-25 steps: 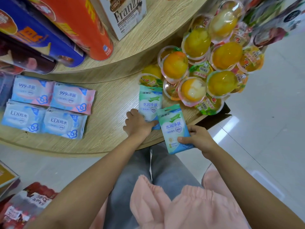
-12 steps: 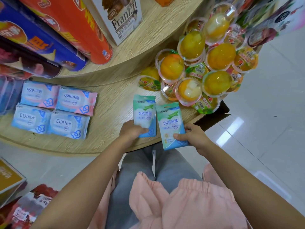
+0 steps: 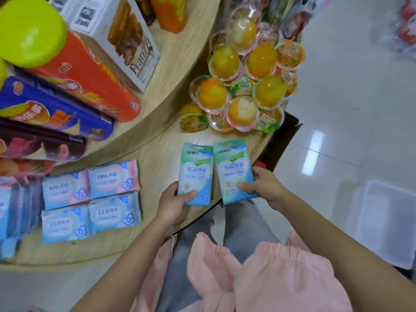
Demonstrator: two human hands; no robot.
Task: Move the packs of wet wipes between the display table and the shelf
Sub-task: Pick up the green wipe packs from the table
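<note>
The blue packs at the left edge were cut off and blurred. Left of the two green packs, four packs lay flat on the desk: the pink pair read "999", the blue pair "EDI". A box above read "Franzzi". The left hand gripped one green pack, the right hand the other, both packs at the desk's edge below the jelly cups.

Head view, steeply downward, close over display table
</note>
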